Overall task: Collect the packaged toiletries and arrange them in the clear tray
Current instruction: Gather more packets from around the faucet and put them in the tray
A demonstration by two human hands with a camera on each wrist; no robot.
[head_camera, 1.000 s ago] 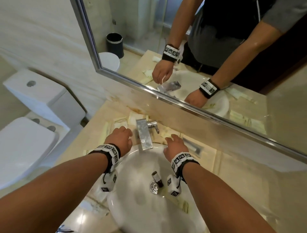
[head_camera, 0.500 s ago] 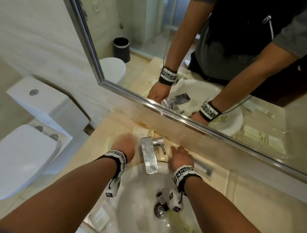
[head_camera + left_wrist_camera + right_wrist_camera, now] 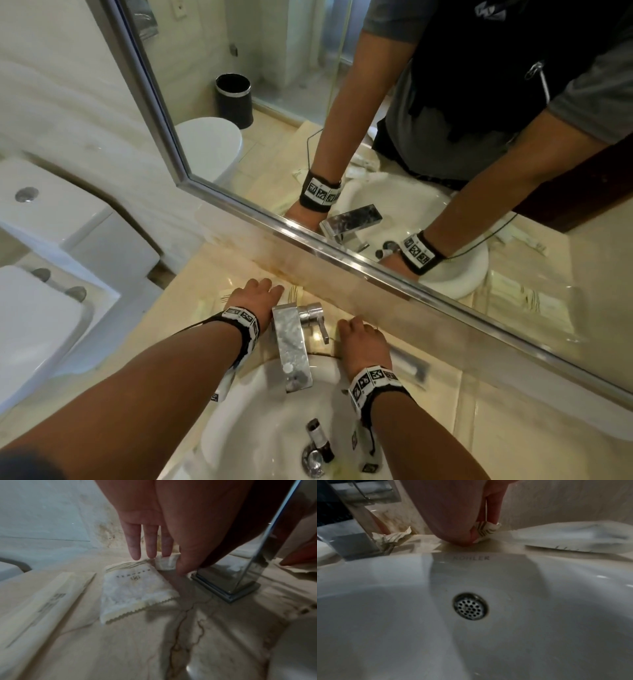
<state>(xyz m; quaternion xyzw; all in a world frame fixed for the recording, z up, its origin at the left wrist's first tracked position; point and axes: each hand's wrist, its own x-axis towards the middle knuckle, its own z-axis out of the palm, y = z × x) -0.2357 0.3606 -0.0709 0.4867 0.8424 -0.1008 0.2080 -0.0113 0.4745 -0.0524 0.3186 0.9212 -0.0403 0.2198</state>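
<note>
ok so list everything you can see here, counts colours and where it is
square cream sachet: one, counter left of tap, left hand pinches its far corner
long cream packet: one, counter left of sachet
striped cream packet: one, counter behind basin, right hand pinches it
flat white packet: one, counter right of basin
chrome square tap: one, behind basin
white round basin: one, in beige counter
small dark bottle: one, in basin by drain
white toilet: one, far left
framed mirror: one, on wall
black bin: one, seen in mirror
left hand: one
right hand: one
</note>
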